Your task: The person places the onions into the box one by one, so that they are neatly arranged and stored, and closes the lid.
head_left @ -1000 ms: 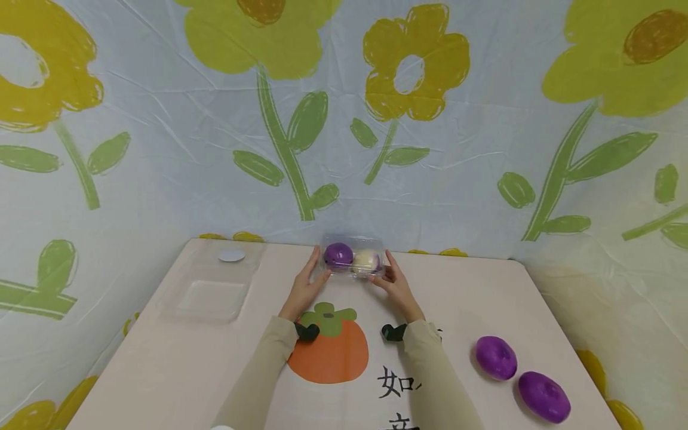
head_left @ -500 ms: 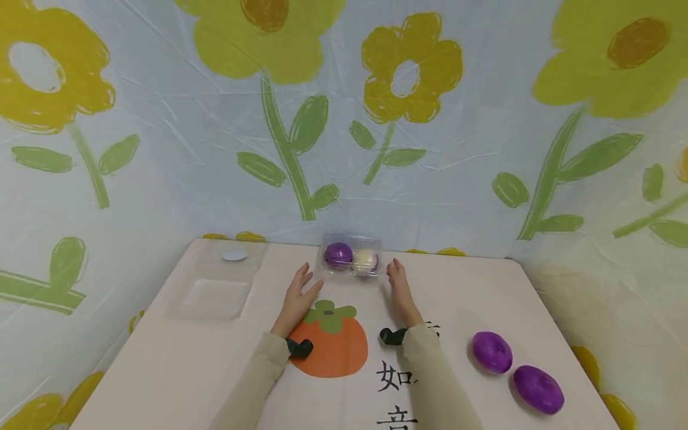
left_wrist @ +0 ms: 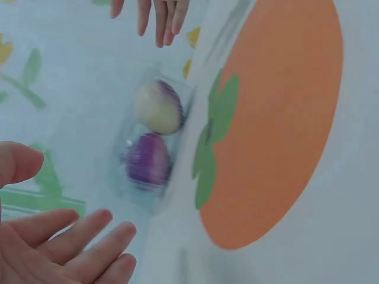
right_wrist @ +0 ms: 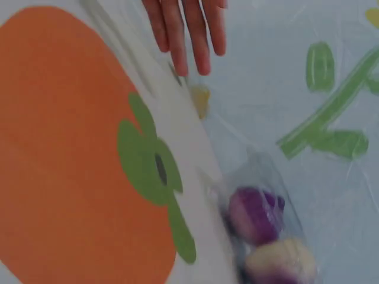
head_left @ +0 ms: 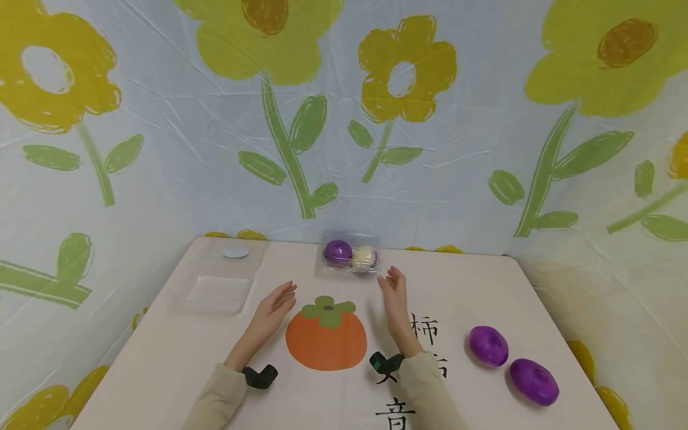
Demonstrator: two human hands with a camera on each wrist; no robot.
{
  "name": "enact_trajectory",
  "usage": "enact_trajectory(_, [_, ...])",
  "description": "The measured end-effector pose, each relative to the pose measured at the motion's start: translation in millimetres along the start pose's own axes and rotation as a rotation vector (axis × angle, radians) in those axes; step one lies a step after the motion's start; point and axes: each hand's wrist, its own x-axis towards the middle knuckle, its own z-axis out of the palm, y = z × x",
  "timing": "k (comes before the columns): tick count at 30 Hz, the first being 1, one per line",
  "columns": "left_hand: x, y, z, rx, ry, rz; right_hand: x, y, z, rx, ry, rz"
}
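Note:
A clear plastic box [head_left: 352,235] stands at the back edge of the table. Inside it lie two round, onion-like vegetables: a purple one [head_left: 338,252] on the left and a cream one with purple [left_wrist: 160,107] on the right. My left hand [head_left: 271,313] is in front and to the left of the box, fingers loosely straight, holding nothing. Just short of the box's right front corner, my right hand [head_left: 396,301] hovers with relaxed fingers and holds nothing. Neither hand appears to touch the box.
Another clear plastic container [head_left: 244,298], unfolded, lies at the back left with a white oval label [head_left: 235,252]. Two loose purple vegetables [head_left: 488,346] sit at the front right. A flower-printed cloth wall [head_left: 457,179] rises behind the table.
Both hands have let go of the clear box and drawn back toward the front, the left hand also moving left. The box stays at the back edge.

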Motion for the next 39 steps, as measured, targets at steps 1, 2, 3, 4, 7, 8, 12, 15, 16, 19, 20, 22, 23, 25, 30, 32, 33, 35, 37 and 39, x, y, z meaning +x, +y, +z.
enact_trajectory(1, [-6.6, 3.2, -3.6, 0.004, -0.004, 0.025, -6.4, -2, 6, 0.006, 0.003, -0.013])
enact_trajectory(2, [-13.2, 6.1, -7.4, 0.006, -0.001, 0.054, -12.7, -4, 11, 0.018, -0.005, -0.031])
enact_trajectory(3, [-20.0, 9.7, -11.6, 0.004, 0.005, 0.086, -19.0, -7, 18, 0.029, -0.019, -0.042])
enact_trajectory(4, [-26.5, 11.8, -15.9, 0.008, 0.015, 0.121, -25.0, -8, 24, 0.039, -0.039, -0.053])
enact_trajectory(7, [-43.0, 16.7, -29.8, 0.021, 0.093, 0.213, -40.4, -11, 45, 0.078, -0.123, -0.059])
enact_trajectory(8, [-47.5, 18.0, -34.6, 0.037, 0.134, 0.235, -45.0, -11, 52, 0.088, -0.160, -0.059])
enact_trajectory(12, [-61.5, 25.0, -55.1, 0.138, 0.328, 0.285, -60.3, -7, 80, 0.120, -0.341, 0.000])
enact_trajectory(15, [-69.0, 24.2, -73.7, 0.218, 0.442, 0.289, -68.7, -2, 101, 0.142, -0.476, 0.052])
enact_trajectory(16, [-71.4, 21.9, -80.8, 0.233, 0.469, 0.275, -70.8, 0, 107, 0.149, -0.517, 0.070])
enact_trajectory(19, [-77.0, 10.7, -103.9, 0.255, 0.534, 0.218, -76.5, 0, 127, 0.181, -0.611, 0.130])
enact_trajectory(20, [-78.2, 6.7, -111.5, 0.257, 0.553, 0.197, -78.4, 0, 134, 0.192, -0.633, 0.148])
enact_trajectory(22, [-79.8, -0.2, -125.5, 0.248, 0.578, 0.120, -81.5, 1, 148, 0.223, -0.656, 0.180])
enact_trajectory(23, [-79.9, -3.3, -131.8, 0.238, 0.590, 0.081, -82.7, 2, 154, 0.241, -0.668, 0.194])
enact_trajectory(25, [-79.3, -9.3, -142.9, 0.202, 0.602, -0.013, -84.6, 5, 167, 0.276, -0.691, 0.221])
enact_trajectory(30, [-76.4, -20.4, -161.9, 0.017, 0.567, -0.244, -88.0, 14, 191, 0.302, -0.743, 0.298])
enact_trajectory(32, [-74.6, -26.1, -167.2, -0.044, 0.537, -0.273, -88.8, 16, 198, 0.316, -0.743, 0.320])
enact_trajectory(33, [-73.7, -29.4, -169.5, -0.067, 0.523, -0.280, -88.6, 17, 201, 0.333, -0.736, 0.329])
enact_trajectory(35, [-72.3, -35.9, -172.8, -0.100, 0.500, -0.283, -87.4, 19, 207, 0.376, -0.722, 0.343])
enact_trajectory(37, [-71.3, -41.6, -175.0, -0.131, 0.487, -0.280, -85.4, 20, 212, 0.420, -0.710, 0.349])
enact_trajectory(39, [-70.5, -45.9, -176.1, -0.139, 0.484, -0.276, -83.4, 21, 216, 0.451, -0.712, 0.350])
